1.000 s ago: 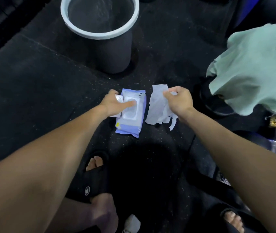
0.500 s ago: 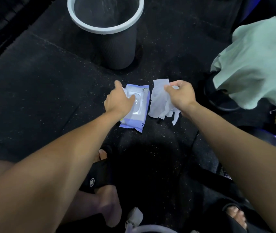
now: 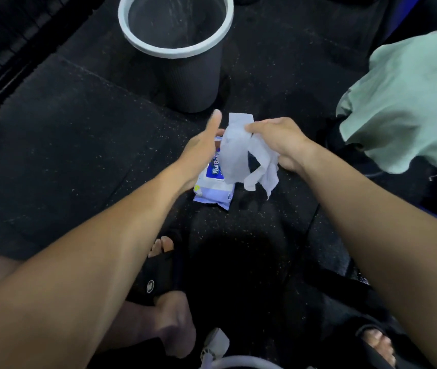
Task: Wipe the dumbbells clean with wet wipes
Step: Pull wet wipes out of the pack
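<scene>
Pinching a crumpled wet wipe (image 3: 238, 153) at frame centre, the right hand (image 3: 278, 145) lifts it over the wipe pack (image 3: 213, 191) on the floor — left hand (image 3: 201, 147) spread, thumb up.

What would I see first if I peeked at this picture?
You would spot the white wet wipe in the middle, held up by the right hand, with the left hand just beside it. Under it a blue and white wipes pack lies on the dark floor. Behind them stands a grey bin with a white rim, and a pale green cloth hangs on the right.
</scene>
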